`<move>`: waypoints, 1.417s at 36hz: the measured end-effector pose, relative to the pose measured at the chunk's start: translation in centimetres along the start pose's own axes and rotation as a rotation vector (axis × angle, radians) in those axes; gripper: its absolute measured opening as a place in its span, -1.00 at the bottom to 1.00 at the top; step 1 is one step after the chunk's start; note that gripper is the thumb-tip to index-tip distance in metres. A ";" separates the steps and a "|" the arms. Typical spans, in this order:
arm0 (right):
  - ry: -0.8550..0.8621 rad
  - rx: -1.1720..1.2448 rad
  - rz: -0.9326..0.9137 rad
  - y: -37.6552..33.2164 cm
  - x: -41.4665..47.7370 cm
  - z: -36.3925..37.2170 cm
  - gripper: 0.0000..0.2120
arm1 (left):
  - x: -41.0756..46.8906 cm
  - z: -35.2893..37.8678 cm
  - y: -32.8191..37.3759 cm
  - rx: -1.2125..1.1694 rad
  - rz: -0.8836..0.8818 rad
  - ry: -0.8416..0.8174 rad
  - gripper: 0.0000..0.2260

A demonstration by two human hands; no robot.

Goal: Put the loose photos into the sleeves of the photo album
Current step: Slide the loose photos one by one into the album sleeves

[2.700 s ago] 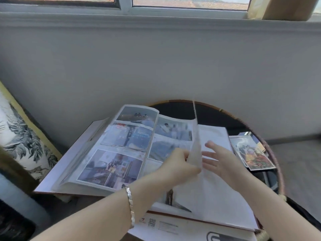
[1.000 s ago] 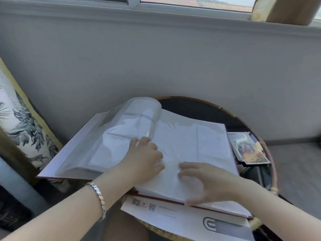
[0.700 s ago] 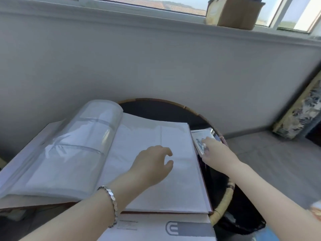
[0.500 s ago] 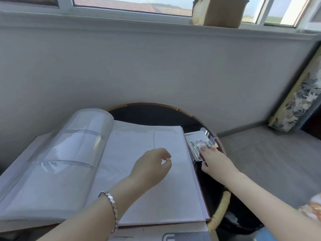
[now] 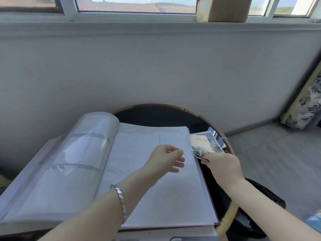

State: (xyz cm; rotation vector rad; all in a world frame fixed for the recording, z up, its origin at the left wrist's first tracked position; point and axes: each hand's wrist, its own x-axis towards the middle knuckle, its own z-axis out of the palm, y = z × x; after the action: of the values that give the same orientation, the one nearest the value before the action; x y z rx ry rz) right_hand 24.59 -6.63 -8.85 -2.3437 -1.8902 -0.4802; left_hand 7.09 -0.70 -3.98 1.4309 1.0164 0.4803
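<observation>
The open photo album lies close by, and the left hand hangs over its right page with loose, half-curled fingers holding nothing. At 3 o'clock from it, the right hand pinches a photo, just above the loose photos on the round table. Far off at 1 o'clock a cardboard box sits on the window sill.

A cardboard box stood on the windowsill. A patterned cushion stood far right, apart from the round wicker-rimmed desk by the grey wall.
</observation>
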 end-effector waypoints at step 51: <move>-0.372 1.168 -0.019 -28.8 3.4 -6.9 -0.88 | -11.8 -23.8 -12.0 0.851 -0.181 0.750 -0.78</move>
State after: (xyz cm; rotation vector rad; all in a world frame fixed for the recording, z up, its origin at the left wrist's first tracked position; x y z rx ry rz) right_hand -3.88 1.28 -4.83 -1.6180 -1.5747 0.8925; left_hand -21.64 1.88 -8.18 1.9117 2.1097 0.4806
